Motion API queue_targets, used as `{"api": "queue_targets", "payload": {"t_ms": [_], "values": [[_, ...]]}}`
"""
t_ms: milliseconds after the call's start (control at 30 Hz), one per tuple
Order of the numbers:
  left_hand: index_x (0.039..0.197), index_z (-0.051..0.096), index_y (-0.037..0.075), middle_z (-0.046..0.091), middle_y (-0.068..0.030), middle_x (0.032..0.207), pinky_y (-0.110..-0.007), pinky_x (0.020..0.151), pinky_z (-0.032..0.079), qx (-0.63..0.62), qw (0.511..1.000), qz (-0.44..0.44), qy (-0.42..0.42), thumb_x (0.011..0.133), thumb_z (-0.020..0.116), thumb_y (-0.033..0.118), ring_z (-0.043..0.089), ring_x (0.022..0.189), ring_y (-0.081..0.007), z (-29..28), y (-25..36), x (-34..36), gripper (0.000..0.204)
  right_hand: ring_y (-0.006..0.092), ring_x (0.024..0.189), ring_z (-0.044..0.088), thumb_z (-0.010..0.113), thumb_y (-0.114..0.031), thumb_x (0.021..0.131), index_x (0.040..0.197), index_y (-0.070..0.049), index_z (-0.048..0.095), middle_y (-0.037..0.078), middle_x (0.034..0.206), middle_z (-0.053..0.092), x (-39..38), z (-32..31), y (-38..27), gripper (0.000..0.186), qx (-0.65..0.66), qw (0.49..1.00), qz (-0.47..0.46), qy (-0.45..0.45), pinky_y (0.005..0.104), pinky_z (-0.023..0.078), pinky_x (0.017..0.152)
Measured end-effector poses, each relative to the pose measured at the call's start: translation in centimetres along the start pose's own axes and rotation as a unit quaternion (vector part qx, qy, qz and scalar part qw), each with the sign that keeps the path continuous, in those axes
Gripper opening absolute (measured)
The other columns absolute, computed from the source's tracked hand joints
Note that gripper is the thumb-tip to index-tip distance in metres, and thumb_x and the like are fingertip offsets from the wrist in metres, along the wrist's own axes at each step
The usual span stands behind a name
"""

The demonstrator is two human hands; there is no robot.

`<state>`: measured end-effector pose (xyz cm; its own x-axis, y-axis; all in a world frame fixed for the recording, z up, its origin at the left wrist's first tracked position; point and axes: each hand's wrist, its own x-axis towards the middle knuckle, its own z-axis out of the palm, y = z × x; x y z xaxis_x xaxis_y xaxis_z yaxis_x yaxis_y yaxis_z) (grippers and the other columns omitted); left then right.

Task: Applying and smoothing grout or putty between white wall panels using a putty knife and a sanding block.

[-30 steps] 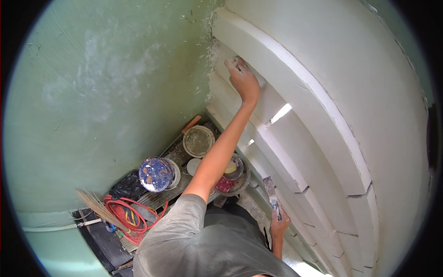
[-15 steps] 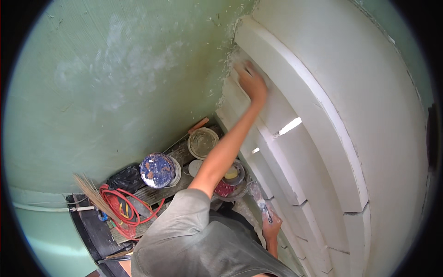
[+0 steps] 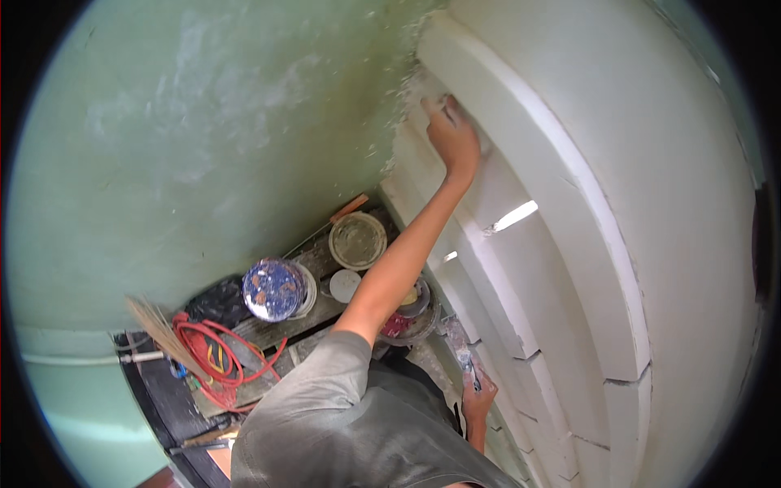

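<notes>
My left hand (image 3: 453, 137) reaches up into a recess between the pale stepped ledges (image 3: 521, 98), near where they meet the green wall. Its fingers are bent against the recess surface; whatever may lie under them is hidden. Lower down, my right hand (image 3: 479, 396) is closed round the handle of a putty knife (image 3: 464, 355). The knife's smeared blade points up and away, beside the lower ledges. A bright slit (image 3: 512, 217) shows in the recess below my left wrist.
On dark planks at the left stand a paint-stained blue bucket (image 3: 272, 290), a round tub (image 3: 358, 241) and a white lid (image 3: 344, 285). A red hose (image 3: 236, 376) lies coiled by a bristle broom (image 3: 159, 325) and a black bag (image 3: 220, 302). The green wall (image 3: 211, 163) rises behind.
My left hand has shifted slightly right along the recess and looks less blurred. The right hand still holds the putty knife in nearly the same place. The view has tilted a little.
</notes>
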<state>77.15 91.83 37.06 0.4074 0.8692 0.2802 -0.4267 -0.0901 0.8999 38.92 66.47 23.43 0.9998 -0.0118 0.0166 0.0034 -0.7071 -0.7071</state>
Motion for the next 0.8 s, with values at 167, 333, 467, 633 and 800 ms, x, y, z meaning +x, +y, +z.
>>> {"api": "queue_targets", "payload": {"t_ms": [167,333,467,633,800], "values": [[0.114,0.051,-0.008,0.064,-0.0358,0.106,-0.054,0.079,0.045,0.025,0.997,-0.041,0.065,0.103,0.048,0.016,0.062,0.094,-0.0503,1.1,-0.3,3.5,0.027,0.0307,0.107,0.07,0.063,-0.01,0.09,0.124,0.004,0.067,0.024,0.114,0.071,1.1,0.2,-0.5,0.037,0.005,0.999,-0.01,-0.044,0.0368,0.049,0.097],[0.114,0.052,-0.007,0.065,-0.0299,0.103,-0.05,0.084,0.047,-0.032,0.994,-0.08,-0.061,0.102,0.05,0.017,0.065,0.098,-0.0463,-0.8,0.7,-1.2,0.027,0.0334,0.102,0.072,0.064,-0.009,0.089,0.124,0.001,0.068,0.025,0.11,0.072,1.6,0.7,-0.5,0.036,-0.002,0.999,-0.032,-0.032,0.0379,0.052,0.093],[0.121,0.049,-0.006,0.066,-0.0304,0.093,-0.053,0.076,0.047,0.003,0.996,-0.054,0.074,0.102,0.049,0.018,0.065,0.087,-0.0495,0.4,-1.1,4.8,0.031,0.0326,0.103,0.072,0.064,-0.009,0.089,0.124,0.003,0.068,0.025,0.11,0.072,1.2,0.5,-1.0,0.036,0.003,1.0,-0.012,-0.026,0.0376,0.051,0.093],[0.124,0.046,-0.007,0.066,-0.0301,0.085,-0.056,0.069,0.046,0.003,0.998,-0.044,-0.039,0.103,0.047,0.02,0.064,0.078,-0.0513,-0.7,0.6,-2.8,0.035,0.0315,0.109,0.069,0.064,-0.008,0.09,0.125,0.005,0.066,0.024,0.116,0.071,1.1,0.5,-0.8,0.037,0.016,0.999,0.023,-0.016,0.037,0.049,0.098],[0.125,0.047,-0.006,0.065,-0.0307,0.087,-0.057,0.068,0.045,-0.031,0.994,-0.063,0.079,0.102,0.048,0.017,0.064,0.081,-0.0506,1.0,0.1,7.1,0.032,0.0257,0.109,0.067,0.06,-0.01,0.093,0.126,0.008,0.064,0.022,0.117,0.071,0.8,-0.4,-1.8,0.038,0.023,1.0,0.01,-0.012,0.035,0.047,0.099]]}}
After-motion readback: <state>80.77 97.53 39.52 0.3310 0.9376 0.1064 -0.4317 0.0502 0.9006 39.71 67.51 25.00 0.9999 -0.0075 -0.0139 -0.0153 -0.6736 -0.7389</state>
